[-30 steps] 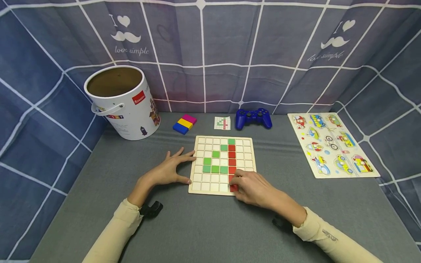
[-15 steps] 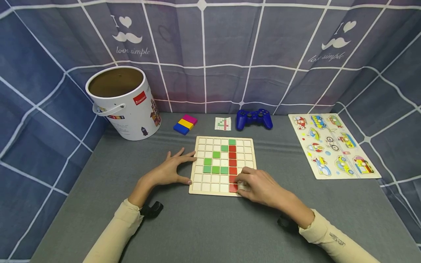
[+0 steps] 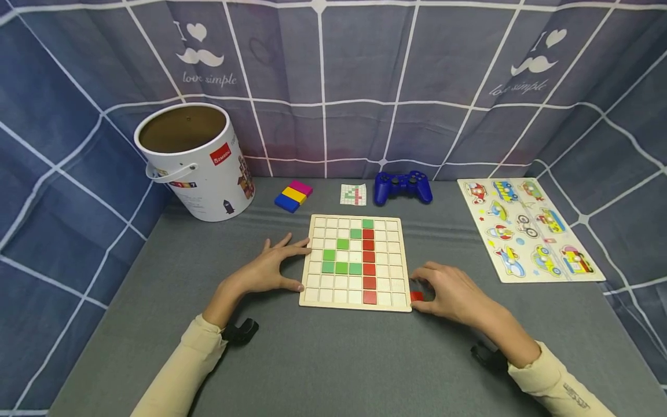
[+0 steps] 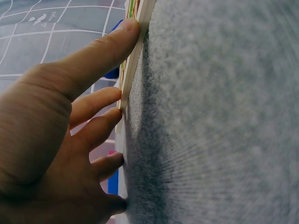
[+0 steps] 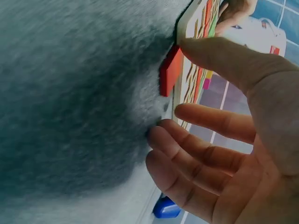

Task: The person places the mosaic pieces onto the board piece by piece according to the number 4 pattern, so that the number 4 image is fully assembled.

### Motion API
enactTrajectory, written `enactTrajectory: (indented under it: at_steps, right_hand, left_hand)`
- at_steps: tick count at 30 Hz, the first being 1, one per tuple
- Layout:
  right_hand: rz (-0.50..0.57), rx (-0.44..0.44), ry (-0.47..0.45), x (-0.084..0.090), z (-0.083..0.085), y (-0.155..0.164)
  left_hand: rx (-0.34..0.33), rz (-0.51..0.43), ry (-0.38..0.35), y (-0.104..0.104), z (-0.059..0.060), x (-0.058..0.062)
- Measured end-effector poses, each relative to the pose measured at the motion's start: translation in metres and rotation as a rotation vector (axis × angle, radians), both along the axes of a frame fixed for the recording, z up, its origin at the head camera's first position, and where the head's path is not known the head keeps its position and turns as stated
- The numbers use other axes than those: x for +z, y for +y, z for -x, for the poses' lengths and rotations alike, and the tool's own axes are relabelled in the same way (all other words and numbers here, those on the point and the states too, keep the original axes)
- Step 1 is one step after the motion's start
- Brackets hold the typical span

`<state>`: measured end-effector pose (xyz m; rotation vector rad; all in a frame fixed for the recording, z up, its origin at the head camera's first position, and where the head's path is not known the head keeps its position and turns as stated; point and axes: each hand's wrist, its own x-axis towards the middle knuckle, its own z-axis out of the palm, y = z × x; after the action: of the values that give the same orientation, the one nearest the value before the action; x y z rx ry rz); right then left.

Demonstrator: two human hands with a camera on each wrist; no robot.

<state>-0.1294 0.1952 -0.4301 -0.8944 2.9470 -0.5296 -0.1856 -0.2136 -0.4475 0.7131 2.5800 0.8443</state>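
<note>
A wooden grid board point(image 3: 393, 260) lies on the table, with green tiles point(image 3: 341, 269) in a stepped pattern and one column of red tiles point(image 3: 369, 256). My left hand point(image 3: 263, 269) has its fingers spread, with thumb and fingertips at the board's left edge; the left wrist view shows the thumb point(image 4: 107, 49) on that edge. At the board's right edge, my right hand point(image 3: 453, 292) is around a loose red tile point(image 5: 171, 72) on the table. Its thumb point(image 5: 210, 51) is right by the tile, and a gap shows between the tile and the index finger.
Behind the board are blue, yellow and magenta blocks point(image 3: 293, 196), a small pattern card point(image 3: 353, 195) and a blue game controller point(image 3: 402, 188). A white bucket point(image 3: 208, 185) stands back left. A picture puzzle board point(image 3: 526, 229) lies right.
My right hand has moved right, off the red column to the board's right edge, and the loose red tile now shows there. The left hand has stayed in place.
</note>
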Motion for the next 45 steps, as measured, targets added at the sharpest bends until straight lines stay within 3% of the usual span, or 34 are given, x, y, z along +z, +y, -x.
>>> enactTrajectory:
  at_steps: [16,29,45]
  right_hand:
    - [0.034,0.026,-0.031,-0.004,-0.001,0.004]
    - [0.044,0.004,0.028,0.001,0.019,-0.007]
    - [0.068,0.105,0.023,-0.001,0.049,-0.043]
  left_hand:
    - [0.000,0.004,-0.009,0.001,0.001,0.003]
    - [0.002,0.000,-0.014,0.002,0.001,0.001]
    - [0.004,0.008,-0.016,-0.001,0.001,0.000]
